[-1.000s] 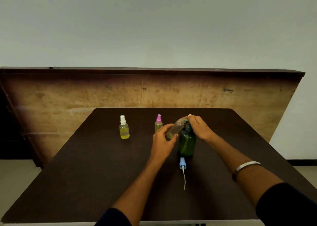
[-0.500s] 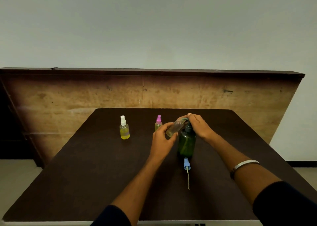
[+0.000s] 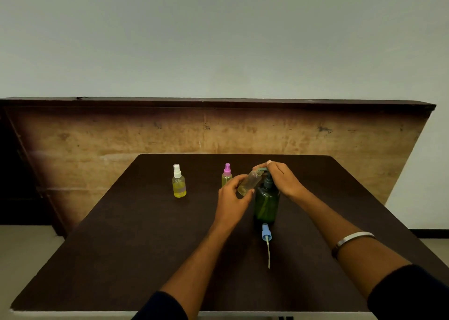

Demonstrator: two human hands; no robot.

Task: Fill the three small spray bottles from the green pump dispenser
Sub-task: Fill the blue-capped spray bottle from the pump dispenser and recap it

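2 hands meet over the green pump dispenser (image 3: 266, 204), which stands upright on the dark bench (image 3: 121, 247) a little right of centre. The left hand (image 3: 233, 199) is closed around an uncapped small spray bottle (image 3: 250, 182), holding it tilted with its open neck pointing toward 1 o'clock, up against the dispenser's spout. The right hand (image 3: 281, 178) lies curled over the pump head, fingers pressed on top of it; a metal bangle (image 3: 352, 240) sits on that forearm. At 6 o'clock from the dispenser, just beside its base, the blue spray cap (image 3: 265, 233) lies flat on the bench with its thin dip tube trailing toward the near edge. At 10 o'clock from the left hand, the pink-capped spray bottle (image 3: 226, 177) stands upright, partly hidden by the fingers. Further toward 9 o'clock, well apart, the white-capped spray bottle (image 3: 179, 182) stands upright with yellow liquid in its lower part. A worn wooden panel (image 3: 145, 135) rises behind the bench.
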